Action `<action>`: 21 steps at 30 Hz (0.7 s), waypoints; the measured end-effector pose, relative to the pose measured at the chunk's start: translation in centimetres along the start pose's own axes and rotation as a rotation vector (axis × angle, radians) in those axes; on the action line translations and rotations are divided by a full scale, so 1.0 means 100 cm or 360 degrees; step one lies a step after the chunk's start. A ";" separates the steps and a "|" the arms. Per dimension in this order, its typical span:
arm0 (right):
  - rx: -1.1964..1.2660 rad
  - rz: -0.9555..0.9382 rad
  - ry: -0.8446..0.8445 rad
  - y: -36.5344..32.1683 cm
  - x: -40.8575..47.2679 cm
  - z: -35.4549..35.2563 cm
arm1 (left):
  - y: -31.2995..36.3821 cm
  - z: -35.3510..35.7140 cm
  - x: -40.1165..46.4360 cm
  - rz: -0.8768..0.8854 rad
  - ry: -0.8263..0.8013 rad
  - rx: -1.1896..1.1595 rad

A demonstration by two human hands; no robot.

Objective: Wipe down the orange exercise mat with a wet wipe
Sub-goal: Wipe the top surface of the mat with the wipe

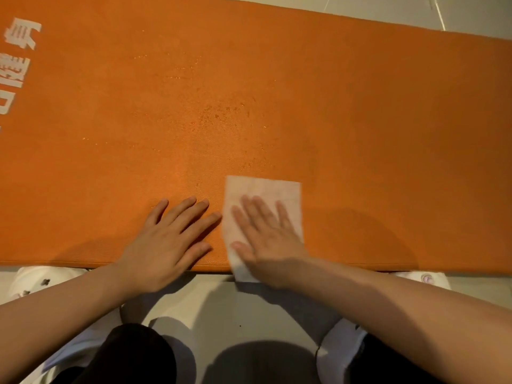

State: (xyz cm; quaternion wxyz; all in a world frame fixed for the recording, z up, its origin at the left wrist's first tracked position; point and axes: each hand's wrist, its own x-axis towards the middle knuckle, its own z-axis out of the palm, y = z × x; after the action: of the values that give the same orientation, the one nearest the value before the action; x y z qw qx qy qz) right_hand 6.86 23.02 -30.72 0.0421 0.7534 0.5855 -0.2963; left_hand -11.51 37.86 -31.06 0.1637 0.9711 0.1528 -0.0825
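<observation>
Here's the risk: the wet wipe hangs off the near edge of the orange exercise mat, its lower corner trailing onto the pale floor at lower centre. A stroke pulled further toward the bottom of the frame would likely drag that corner over the floor and carry dirt back onto the mat. The wipe is also held by flat pressure alone, so a fast push up the frame could make it bunch or slide out from under the palm. And the left hand sits just beside the wipe's left edge; a sideways sweep would probably run straight into it.

Now the positions. The right hand lies flat on the wipe, fingers straight and spread, pressing it to the mat, not pinching. The wipe shows above and left of those fingertips. The left hand is flat too, fingers released and bracing on bare mat, holding nothing. Droplets glisten at centre frame, above both hands, and white lettering sits at upper left.
</observation>
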 end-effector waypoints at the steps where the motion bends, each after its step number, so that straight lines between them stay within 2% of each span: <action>1: -0.0019 -0.0109 0.0000 -0.008 0.005 0.001 | 0.000 -0.001 0.001 -0.0043 0.0050 -0.0089; 3: -0.0050 -0.0221 0.0007 -0.002 0.011 -0.003 | 0.000 -0.001 0.002 -0.0156 0.0135 -0.0207; 5: -0.0090 -0.0161 0.0030 0.027 0.011 -0.008 | -0.001 0.000 0.002 -0.0263 0.0155 -0.0187; 9: -0.0045 0.0455 0.0167 0.112 -0.014 -0.018 | -0.002 0.002 -0.001 -0.0195 0.0091 -0.0052; 12: 0.0047 0.0953 0.0168 0.162 -0.037 -0.030 | -0.006 0.000 0.000 -0.0165 0.0072 -0.0052; 14: 0.0088 0.1086 0.0163 0.165 -0.039 -0.031 | -0.007 0.002 0.000 -0.0158 0.0075 -0.0028; 16: 0.0094 0.0987 0.0138 0.141 -0.029 -0.029 | -0.007 0.004 0.000 -0.0145 0.0091 -0.0013; 21: -0.0047 0.0039 -0.0012 0.027 0.007 -0.012 | -0.009 0.004 -0.001 -0.0147 0.0172 -0.0093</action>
State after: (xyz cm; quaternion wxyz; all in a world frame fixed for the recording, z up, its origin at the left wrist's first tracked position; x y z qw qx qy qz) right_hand 9.84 23.28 -30.88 0.0590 0.7586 0.5804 -0.2900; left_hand -11.95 38.49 -31.64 0.1796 0.9609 0.2083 -0.0328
